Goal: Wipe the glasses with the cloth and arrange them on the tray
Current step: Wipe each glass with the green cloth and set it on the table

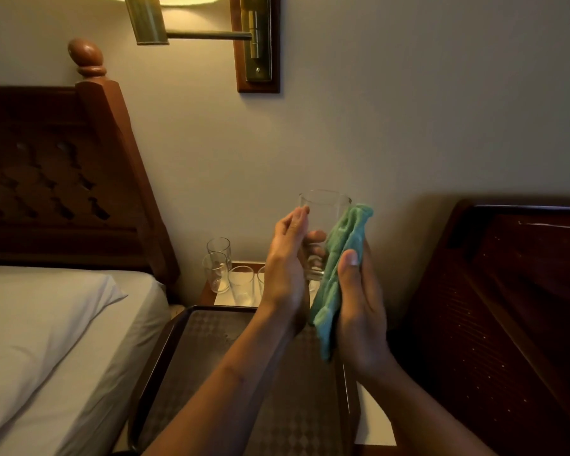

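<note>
Glass (323, 212) stands upright mid-frame, gripped by left hand (283, 274); right hand (362, 311) pinches green cloth (346, 245) against its side. Tray (211, 340) lies below, other glasses (241, 284) behind it.

Two hands in view, left hand (285, 268) and right hand (359, 307), both bare. Left forearm (211, 390) and right forearm (418, 399) are uncovered down to the frame's lower edge. Thumbnail (353, 258) of the right hand is short, trimmed close. Small dark mark (241, 378) on the left forearm's upper side.
</note>
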{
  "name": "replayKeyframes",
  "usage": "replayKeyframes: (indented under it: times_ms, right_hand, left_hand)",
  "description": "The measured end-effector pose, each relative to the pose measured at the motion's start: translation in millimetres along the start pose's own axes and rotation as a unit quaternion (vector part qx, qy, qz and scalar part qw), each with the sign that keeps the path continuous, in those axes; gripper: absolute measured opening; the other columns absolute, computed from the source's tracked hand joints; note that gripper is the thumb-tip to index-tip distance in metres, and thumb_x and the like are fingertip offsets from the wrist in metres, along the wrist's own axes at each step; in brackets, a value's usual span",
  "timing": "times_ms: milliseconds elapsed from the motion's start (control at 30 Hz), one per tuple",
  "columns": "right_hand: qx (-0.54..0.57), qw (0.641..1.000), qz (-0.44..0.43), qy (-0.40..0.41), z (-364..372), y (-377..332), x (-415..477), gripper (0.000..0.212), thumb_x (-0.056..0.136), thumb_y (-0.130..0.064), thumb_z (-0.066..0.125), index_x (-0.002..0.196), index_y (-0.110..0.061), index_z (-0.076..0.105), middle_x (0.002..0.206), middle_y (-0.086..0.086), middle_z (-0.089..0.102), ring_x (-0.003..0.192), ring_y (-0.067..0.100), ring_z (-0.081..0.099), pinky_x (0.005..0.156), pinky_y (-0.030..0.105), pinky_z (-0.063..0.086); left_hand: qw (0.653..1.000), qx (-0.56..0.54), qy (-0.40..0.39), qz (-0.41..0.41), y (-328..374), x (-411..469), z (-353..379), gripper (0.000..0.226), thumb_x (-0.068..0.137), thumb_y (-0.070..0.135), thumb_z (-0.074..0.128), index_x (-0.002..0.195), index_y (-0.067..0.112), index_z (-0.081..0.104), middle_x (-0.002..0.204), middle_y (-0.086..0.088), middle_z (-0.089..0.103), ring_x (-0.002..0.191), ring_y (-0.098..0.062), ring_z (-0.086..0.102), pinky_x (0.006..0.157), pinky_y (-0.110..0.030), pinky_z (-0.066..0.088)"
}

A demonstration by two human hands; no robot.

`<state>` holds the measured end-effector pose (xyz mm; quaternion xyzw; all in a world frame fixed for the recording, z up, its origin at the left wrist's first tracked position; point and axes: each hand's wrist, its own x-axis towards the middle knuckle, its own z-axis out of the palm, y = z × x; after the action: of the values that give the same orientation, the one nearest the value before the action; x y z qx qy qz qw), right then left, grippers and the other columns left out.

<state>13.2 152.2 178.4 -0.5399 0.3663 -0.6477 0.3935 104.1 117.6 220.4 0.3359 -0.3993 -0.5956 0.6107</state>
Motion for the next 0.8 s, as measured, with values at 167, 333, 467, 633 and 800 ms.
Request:
replayKeyframes:
  times_ms: [167, 333, 467, 633, 800]
  right_hand:
    - [0.031, 0.997, 0.029, 0.063, -13.3, -17.7, 25.1, 0.048, 0.104, -0.048, 0.039, 0.132, -0.017, 0.063, 0.111, 0.012, 0.076, 0.105, 0.027, 0.075, 0.088, 0.043, 0.062]
    - [0.007, 0.998, 0.022, 0.059, -11.8, -12.8, 32.5, 0.043, 0.111, -0.045, 0.036, 0.132, -0.02, 0.064, 0.115, 0.007, 0.076, 0.11, 0.021, 0.074, 0.093, 0.038, 0.06]
    - [-0.079, 0.996, -0.03, -0.036, 1.2, 12.3, 6.1, 0.056, 0.109, -0.046, 0.034, 0.164, -0.038, 0.026, 0.158, -0.004, 0.052, 0.146, 0.011, 0.049, 0.117, 0.035, 0.046]
    - [-0.115, 0.987, -0.059, -0.095, -3.0, 12.9, 18.3, 0.057, 0.109, -0.038, 0.031, 0.161, -0.045, 0.01, 0.176, -0.011, 0.013, 0.162, 0.011, 0.013, 0.13, 0.047, 0.024]
    - [0.066, 0.99, 0.1, 0.07, 2.4, 14.9, 41.3, 0.045, 0.112, -0.045, 0.04, 0.146, -0.022, 0.057, 0.132, 0.005, 0.072, 0.126, 0.021, 0.067, 0.108, 0.04, 0.055]
  left_hand:
    - [0.998, 0.05, -0.036, -0.009, -18.6, -9.3, -7.5, 0.051, 0.109, 0.052, 0.035, 0.127, 0.021, 0.071, 0.11, -0.011, 0.076, 0.105, -0.031, 0.071, 0.09, -0.046, 0.055]
    - [0.989, 0.113, -0.091, 0.013, -19.5, -5.7, -7.4, 0.039, 0.085, 0.049, 0.064, 0.116, 0.025, 0.066, 0.118, -0.008, 0.067, 0.093, -0.004, 0.068, 0.079, -0.024, 0.054]
    - [0.996, 0.07, -0.054, 0.004, -13.0, 11.0, -20.6, 0.051, 0.098, 0.039, 0.066, 0.135, 0.009, 0.048, 0.086, 0.005, 0.071, 0.073, -0.007, 0.069, 0.068, -0.022, 0.055]
    - [0.996, 0.069, -0.03, -0.052, -25.6, 9.9, -32.4, 0.05, 0.106, 0.054, 0.038, 0.12, 0.022, 0.074, 0.111, -0.003, 0.078, 0.105, -0.014, 0.074, 0.09, -0.033, 0.057]
    - [0.998, 0.058, -0.017, 0.016, -30.8, 10.4, -25.9, 0.057, 0.087, 0.055, 0.069, 0.131, 0.018, 0.064, 0.116, -0.001, 0.074, 0.108, -0.018, 0.07, 0.091, -0.035, 0.057]
